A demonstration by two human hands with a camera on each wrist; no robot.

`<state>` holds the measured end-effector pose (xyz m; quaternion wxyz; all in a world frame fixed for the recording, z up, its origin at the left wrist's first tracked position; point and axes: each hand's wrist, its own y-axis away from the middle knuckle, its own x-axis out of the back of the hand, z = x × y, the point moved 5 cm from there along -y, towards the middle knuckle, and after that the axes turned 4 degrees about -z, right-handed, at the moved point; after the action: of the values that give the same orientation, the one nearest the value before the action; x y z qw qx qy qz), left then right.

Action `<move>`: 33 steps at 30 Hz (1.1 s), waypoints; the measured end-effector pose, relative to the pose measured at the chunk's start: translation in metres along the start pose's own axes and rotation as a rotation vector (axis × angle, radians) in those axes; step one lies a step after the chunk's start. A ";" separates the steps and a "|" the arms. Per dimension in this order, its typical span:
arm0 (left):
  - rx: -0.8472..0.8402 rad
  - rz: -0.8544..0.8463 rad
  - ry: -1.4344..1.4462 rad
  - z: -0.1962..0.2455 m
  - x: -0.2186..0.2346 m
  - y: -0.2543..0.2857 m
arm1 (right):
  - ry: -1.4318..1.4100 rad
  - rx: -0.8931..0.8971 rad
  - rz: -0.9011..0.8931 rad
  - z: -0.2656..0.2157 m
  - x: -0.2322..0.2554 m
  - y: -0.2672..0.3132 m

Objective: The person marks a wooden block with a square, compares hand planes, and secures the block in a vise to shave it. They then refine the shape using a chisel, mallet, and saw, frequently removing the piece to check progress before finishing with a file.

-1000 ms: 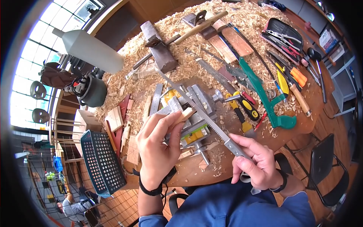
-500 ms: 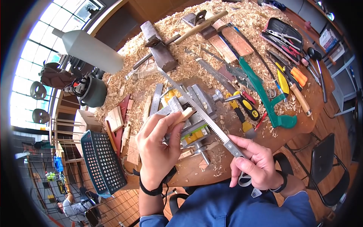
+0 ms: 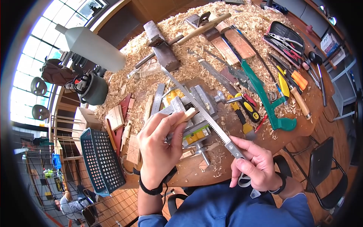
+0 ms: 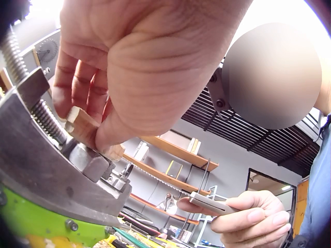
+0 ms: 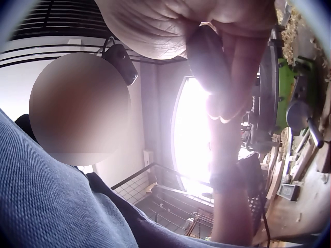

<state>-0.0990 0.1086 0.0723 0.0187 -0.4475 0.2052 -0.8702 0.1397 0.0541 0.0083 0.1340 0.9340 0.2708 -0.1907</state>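
Note:
In the head view my left hand [image 3: 160, 145] pinches a small wooden block [image 3: 188, 115] between thumb and fingers, over the metal vise [image 3: 202, 99]. My right hand [image 3: 257, 164] grips the handle of a saw, whose toothed blade [image 3: 206, 116] runs up and left past the block's end. Whether blade and block touch, I cannot tell. The left wrist view shows the block [image 4: 83, 126] under the left hand [image 4: 139, 77], close to the vise [image 4: 57, 160]. Fingers of the right hand [image 5: 232, 67] curl round the dark handle [image 5: 207, 59] in the right wrist view.
Wood shavings [image 3: 181, 22] cover the table's back. A green-handled saw [image 3: 261, 89], a wooden plane [image 3: 162, 47], a mallet [image 3: 204, 28] and a pliers case [image 3: 283, 38] lie beyond. At the left stand a perforated basket [image 3: 101, 160] and a plastic bottle [image 3: 94, 47].
The right hand has turned the saw's handle, and its blade face and teeth show differently. The left hand keeps its pinch on the block. The head view has shifted slightly.

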 end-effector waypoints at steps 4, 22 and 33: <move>0.003 0.005 -0.007 0.001 0.001 -0.001 | 0.058 0.042 -0.001 -0.002 0.001 0.001; 0.020 0.192 0.200 -0.005 -0.026 -0.015 | 0.229 0.315 0.217 -0.018 0.013 0.006; 0.068 0.162 0.190 -0.005 -0.025 -0.015 | 0.522 0.408 0.301 -0.055 0.008 -0.057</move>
<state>-0.0857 0.1297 0.0562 0.0846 -0.3440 0.2119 -0.9108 0.1301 0.1238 0.0455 -0.1021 0.9882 0.1116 0.0259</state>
